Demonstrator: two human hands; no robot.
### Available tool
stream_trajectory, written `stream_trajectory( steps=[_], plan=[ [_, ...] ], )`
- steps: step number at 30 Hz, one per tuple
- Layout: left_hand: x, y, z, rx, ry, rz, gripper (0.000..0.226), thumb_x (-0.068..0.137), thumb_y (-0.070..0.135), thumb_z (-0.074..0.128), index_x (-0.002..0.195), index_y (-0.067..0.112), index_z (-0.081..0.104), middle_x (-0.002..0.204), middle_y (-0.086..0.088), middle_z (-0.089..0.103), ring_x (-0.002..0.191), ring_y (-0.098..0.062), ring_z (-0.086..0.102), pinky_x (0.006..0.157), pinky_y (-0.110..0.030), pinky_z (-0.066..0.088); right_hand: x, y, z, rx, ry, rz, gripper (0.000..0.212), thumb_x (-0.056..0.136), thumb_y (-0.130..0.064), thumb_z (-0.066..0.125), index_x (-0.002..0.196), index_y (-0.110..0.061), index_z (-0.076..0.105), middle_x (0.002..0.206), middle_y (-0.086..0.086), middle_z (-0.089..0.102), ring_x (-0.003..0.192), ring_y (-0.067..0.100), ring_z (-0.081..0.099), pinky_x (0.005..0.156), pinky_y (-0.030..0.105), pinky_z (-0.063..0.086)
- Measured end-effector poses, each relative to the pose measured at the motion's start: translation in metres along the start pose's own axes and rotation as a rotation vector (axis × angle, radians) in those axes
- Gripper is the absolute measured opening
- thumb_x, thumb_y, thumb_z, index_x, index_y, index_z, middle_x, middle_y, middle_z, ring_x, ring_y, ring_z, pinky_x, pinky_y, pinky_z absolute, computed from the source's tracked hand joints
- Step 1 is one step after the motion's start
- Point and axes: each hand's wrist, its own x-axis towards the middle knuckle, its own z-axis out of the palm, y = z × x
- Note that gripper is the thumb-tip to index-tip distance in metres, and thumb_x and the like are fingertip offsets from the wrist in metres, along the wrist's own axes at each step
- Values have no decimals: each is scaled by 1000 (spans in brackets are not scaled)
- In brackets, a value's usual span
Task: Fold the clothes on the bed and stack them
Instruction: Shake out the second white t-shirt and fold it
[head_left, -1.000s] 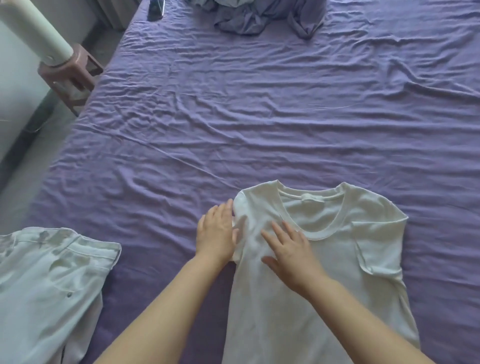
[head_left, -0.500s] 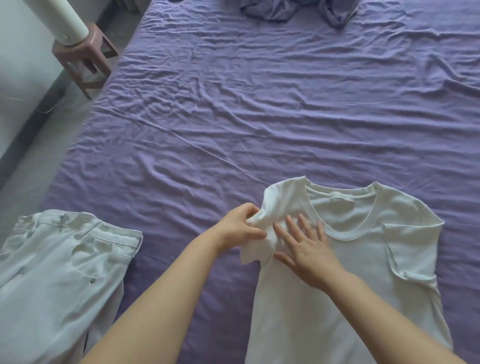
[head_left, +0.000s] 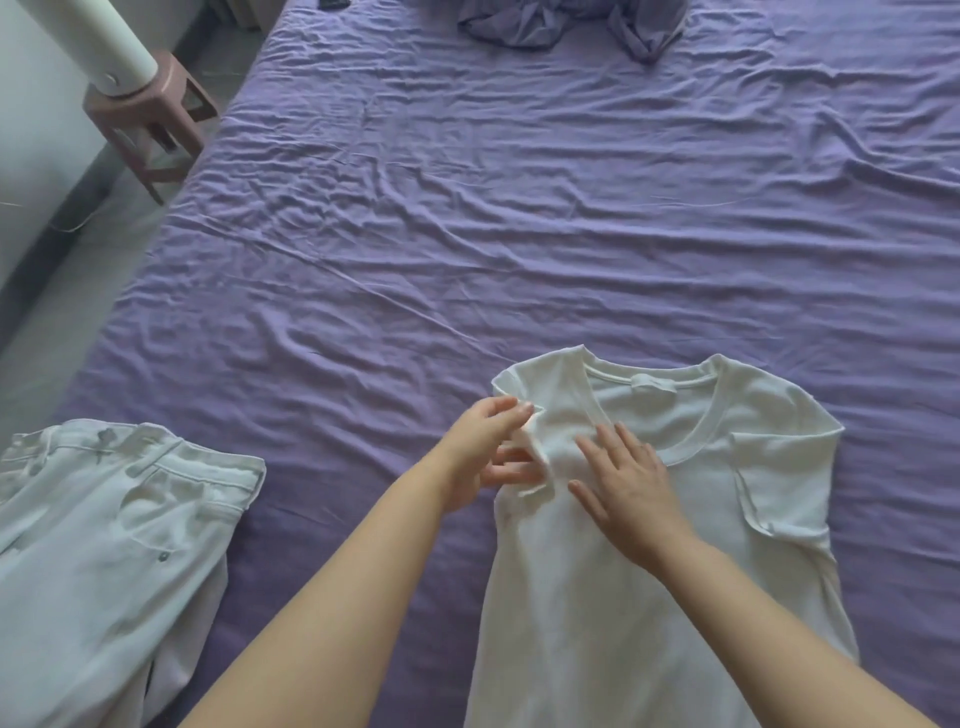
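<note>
Now left hand (head_left: 480, 449) apparently pinching white T-shirt (head_left: 623, 571) sleeve, right hand (head_left: 626, 480) flat.

Bed (head_left: 519, 218): T-shirt (head_left: 649, 597), trousers (head_left: 104, 545)

Both bare forearms reach forward from the lower edge. The left hand (head_left: 488, 449) curls its fingers and thumb, pinching a fold of fabric. The right hand (head_left: 626, 486) lies palm-down, fingers straight and spread, just beside the left.
</note>
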Motion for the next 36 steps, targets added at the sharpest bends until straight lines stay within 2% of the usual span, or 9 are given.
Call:
stream_trajectory(
  steps=[3,7,11,14,20,25,29,34,36],
  plan=[
    [11,-16,16,68,26,192,39,95,-2,43,126,22,42,116,-13,52,94,-24,65,84,-33,55,-18,26,7,-42,86,13,54,82,-44,39,125,-14,53,132,14,54,128,33,42,99,45,39],
    [29,-49,18,1172,113,635,42,90,-1,46,126,17,56,130,-5,57,124,-23,50,102,-34,39,-47,50,22,-102,124,-13,52,91,-47,27,125,-16,51,133,11,54,129,27,32,101,43,31],
    [44,-83,23,1771,45,522,53,102,29,29,151,29,8,159,5,-4,146,-21,-9,118,-43,-5,-63,57,35,-140,115,-20,64,95,-52,5,129,-18,47,138,11,49,132,27,29,106,45,18],
    [48,-90,21,1927,101,467,56,102,42,17,147,32,-14,156,6,-21,143,-22,-22,116,-46,-13,-64,57,42,-170,144,-25,56,95,-50,17,129,-17,47,136,13,51,131,29,31,105,47,18],
    [14,-85,21,1645,213,335,54,101,44,23,150,34,4,159,4,-11,145,-20,-14,117,-42,-2,-70,45,41,-206,143,-47,55,74,-46,50,118,-14,60,124,14,60,116,34,57,92,53,45],
    [-53,-143,-1,1528,270,218,56,101,29,31,150,33,3,159,3,-7,146,-20,-7,118,-37,7,-98,32,44,-192,84,-202,80,54,-47,82,120,-19,48,123,13,61,114,35,58,89,51,48],
    [-92,-190,1,1434,313,208,57,100,18,33,150,29,9,159,4,2,146,-18,0,118,-34,10,-130,25,59,-214,37,-281,84,53,-44,83,125,-21,47,130,15,56,126,35,40,100,46,24],
    [-111,-205,9,1040,492,255,53,98,16,41,148,16,23,146,-3,40,131,-20,38,107,-26,28,-134,-5,62,-126,14,-193,59,57,-36,84,110,-25,61,123,13,61,116,33,56,90,53,46],
    [-108,-200,7,960,550,223,48,99,18,39,147,15,28,138,-5,48,124,-22,44,102,-29,33,-134,-3,66,-104,50,-213,38,75,-38,64,111,-27,58,124,13,61,115,34,57,93,54,42]
  ],
)
